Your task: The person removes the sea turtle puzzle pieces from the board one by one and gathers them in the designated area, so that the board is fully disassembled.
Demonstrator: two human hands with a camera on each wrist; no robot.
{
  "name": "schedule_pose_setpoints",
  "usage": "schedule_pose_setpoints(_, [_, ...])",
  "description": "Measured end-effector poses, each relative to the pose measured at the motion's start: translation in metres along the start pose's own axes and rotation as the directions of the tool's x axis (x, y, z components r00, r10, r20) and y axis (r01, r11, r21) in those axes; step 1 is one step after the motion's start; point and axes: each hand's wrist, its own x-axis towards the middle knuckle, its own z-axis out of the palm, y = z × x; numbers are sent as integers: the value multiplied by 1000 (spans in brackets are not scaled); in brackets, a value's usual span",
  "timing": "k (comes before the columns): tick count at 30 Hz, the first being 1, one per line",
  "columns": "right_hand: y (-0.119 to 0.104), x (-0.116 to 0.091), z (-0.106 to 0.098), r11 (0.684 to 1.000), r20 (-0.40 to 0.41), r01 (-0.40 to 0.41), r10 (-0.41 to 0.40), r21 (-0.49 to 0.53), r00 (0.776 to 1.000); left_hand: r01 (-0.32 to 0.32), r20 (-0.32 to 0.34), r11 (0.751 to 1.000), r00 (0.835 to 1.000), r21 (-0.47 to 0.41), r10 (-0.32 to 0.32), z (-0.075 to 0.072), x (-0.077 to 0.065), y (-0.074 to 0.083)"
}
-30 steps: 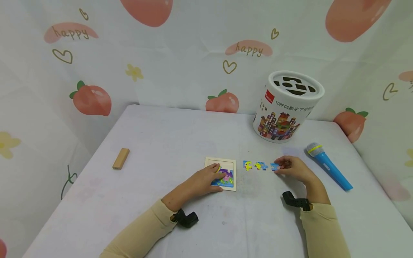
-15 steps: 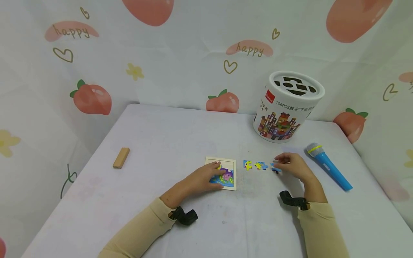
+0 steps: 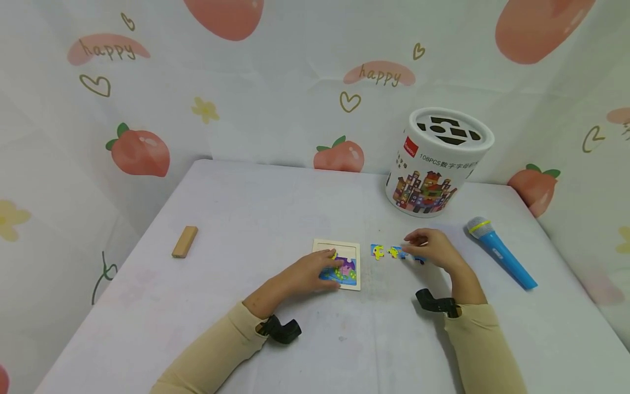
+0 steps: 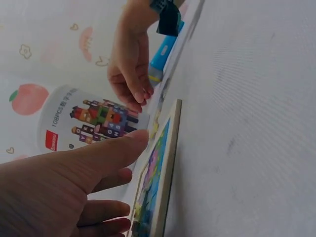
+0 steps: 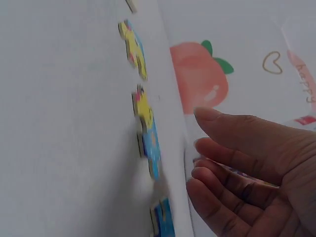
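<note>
My left hand (image 3: pixel 306 273) rests at the left side of a small wooden puzzle tray (image 3: pixel 359 276), fingers spread over its partly filled picture of purple, pink and blue pieces. In the left wrist view the thumb and fingers reach toward the tray's edge (image 4: pixel 172 143). My right hand (image 3: pixel 434 249) hovers over a row of loose jigsaw pieces with nothing in its loosely bent fingers. A yellow and blue piece (image 3: pixel 377 251) lies closest to the tray. Beside it is another yellow and blue piece (image 3: pixel 394 252), and a blue piece (image 5: pixel 163 217) lies farther right, partly covered by the hand.
A white bucket (image 3: pixel 433 164) with a block-castle print and a slotted lid stands at the back right. A blue toy microphone (image 3: pixel 504 254) lies right of my right hand. One wooden block (image 3: pixel 185 242) lies far left. A patterned cloth hangs behind the table.
My right hand has let go of the blue piece at the row's right end, lifted and moved left over the row. The left hand stays nearly still on the tray.
</note>
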Motion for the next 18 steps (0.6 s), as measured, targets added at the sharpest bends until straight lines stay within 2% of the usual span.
schedule_pose_setpoints(5, [-13, 5, 9, 997, 1, 74, -74, 13, 997, -8, -46, 1000, 999, -8, 8, -6, 0, -6])
schedule_pose_setpoints(13, [-36, 18, 29, 989, 61, 136, -140, 61, 988, 62, -79, 996, 995, -59, -67, -15, -2, -21])
schedule_pose_setpoints(18, [-54, 24, 43, 981, 112, 170, -180, 95, 977, 73, -91, 993, 993, -90, -81, -16, -2, -31])
